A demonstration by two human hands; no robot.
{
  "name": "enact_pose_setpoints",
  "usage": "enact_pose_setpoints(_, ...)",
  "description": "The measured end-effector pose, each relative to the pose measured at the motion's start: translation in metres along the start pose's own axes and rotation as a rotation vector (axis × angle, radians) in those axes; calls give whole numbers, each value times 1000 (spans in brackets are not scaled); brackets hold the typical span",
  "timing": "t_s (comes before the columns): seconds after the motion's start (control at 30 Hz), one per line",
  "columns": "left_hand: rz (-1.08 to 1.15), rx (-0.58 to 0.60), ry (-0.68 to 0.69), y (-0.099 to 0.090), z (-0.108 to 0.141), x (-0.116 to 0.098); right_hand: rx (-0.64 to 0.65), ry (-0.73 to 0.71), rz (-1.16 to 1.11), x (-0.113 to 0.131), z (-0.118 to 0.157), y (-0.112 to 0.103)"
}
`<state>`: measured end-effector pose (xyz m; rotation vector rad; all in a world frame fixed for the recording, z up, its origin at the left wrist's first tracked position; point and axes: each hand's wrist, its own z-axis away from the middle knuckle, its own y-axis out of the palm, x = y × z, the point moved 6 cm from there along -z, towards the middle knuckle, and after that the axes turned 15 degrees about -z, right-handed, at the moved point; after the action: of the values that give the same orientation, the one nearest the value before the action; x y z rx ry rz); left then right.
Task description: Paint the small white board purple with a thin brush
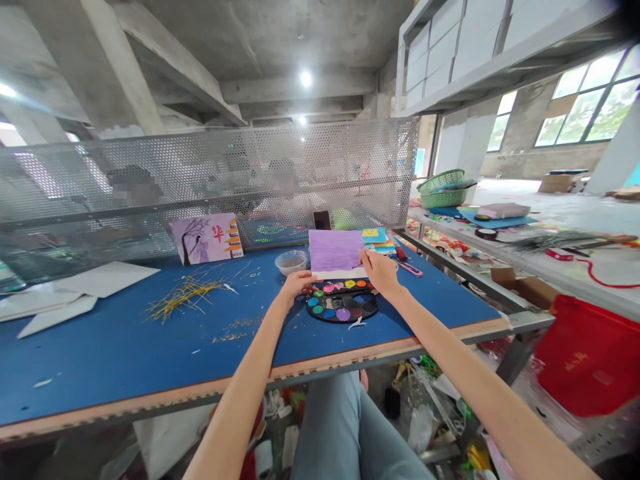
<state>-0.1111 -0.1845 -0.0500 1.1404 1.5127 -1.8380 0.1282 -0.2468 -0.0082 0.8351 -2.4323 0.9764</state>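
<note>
A white board stands tilted in front of me, covered in purple paint except for a white strip along its bottom. My left hand is closed on the board's lower left corner. At its right edge, my right hand is closed around a thin paintbrush, mostly hidden by the fingers, whose dark tip lies against the board. Just below both hands is a black paint palette with several coloured paint cakes. A clear plastic bowl sits left of the board.
A finished-looking picture leans against the perforated metal screen. Yellow twigs and white sheets lie to the left. A phone stands behind the board; a pink cutter lies right. A shelf with a green basket stands farther right.
</note>
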Motion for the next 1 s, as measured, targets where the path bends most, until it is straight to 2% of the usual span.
enact_pose_setpoints(0.2, 2, 6, 4, 1, -1, 1, -38, 4, -117, 1, 2, -4)
enact_pose_setpoints(0.4, 8, 3, -6, 2, -2, 5, 36, -95, -343, 36, -1, 10)
enact_pose_setpoints(0.53, 23, 2, -19, 4, -3, 10, 142, -191, -396, 74, -18, 38)
enact_pose_setpoints(0.73, 33, -16, -28, 5, -2, 16, 333, -315, -254, 129, -41, 106)
enact_pose_setpoints(0.87, 58, -66, -2, 6, -1, 17, 406, -339, -111, 138, -50, 144)
enact_pose_setpoints(1.0, 92, -67, 14, 9, 0, 18, 437, -346, -43, 132, -54, 161)
